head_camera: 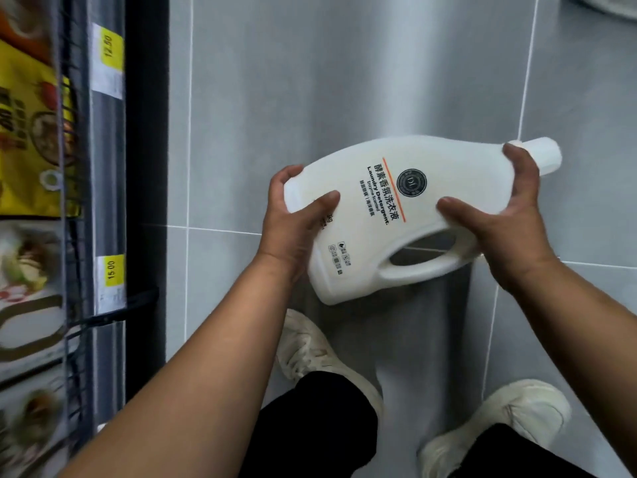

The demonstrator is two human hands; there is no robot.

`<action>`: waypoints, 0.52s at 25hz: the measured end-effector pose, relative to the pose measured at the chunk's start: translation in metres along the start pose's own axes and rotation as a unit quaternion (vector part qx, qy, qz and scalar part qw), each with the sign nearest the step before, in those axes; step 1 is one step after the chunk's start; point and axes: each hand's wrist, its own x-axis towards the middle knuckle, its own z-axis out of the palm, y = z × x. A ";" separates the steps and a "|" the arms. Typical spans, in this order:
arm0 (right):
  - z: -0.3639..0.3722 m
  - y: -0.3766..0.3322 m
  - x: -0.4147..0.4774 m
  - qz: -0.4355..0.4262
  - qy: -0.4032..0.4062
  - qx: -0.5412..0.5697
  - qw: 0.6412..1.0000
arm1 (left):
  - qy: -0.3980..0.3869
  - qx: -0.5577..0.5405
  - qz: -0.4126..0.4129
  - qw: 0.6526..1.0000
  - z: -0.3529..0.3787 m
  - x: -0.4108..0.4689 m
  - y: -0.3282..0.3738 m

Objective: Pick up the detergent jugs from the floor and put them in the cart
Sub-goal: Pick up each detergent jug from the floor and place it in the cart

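- Detergent jug (413,215) first: the white laundry detergent jug is up in the air between your two hands, held over the grey tiled floor (344,81), lying on its side with the printed label facing you.
- Far to the left of your left hand, you have a wire shelf rack (74,208) holding blurred food packets, the upper one yellow (27,139).
- Two yellow price tags sit on the shelf edge, one reading 12.50 (109,46) and one reading 15.00 (113,270).
- Your left hand (293,219) is clamped on the jug's base end, thumb across the front face and fingers curled around the far edge.
- Below that hand, your left shoe (310,346) is pale and planted on the tile, with a black trouser leg (317,426) over it.
- The jug's moulded handle (424,263) faces toward you, on the underside, between your two wrists.
- Your right hand (506,229) is gripping the neck end, thumb pressed on the front, fingers wrapped over the shoulder just beside the white cap (544,157).
- Below your right hand, your right shoe (510,419) rests on the floor.
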 end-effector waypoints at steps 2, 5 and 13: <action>-0.002 -0.052 -0.020 -0.025 -0.016 -0.002 1.000 | 0.003 -0.011 0.024 1.000 -0.007 -0.032 0.046; -0.008 -0.167 -0.057 -0.068 -0.032 0.012 0.997 | 0.021 -0.041 0.084 0.995 -0.023 -0.099 0.148; -0.045 -0.517 -0.242 -0.243 -0.157 -0.009 0.957 | 0.160 -0.096 0.240 0.953 -0.079 -0.399 0.426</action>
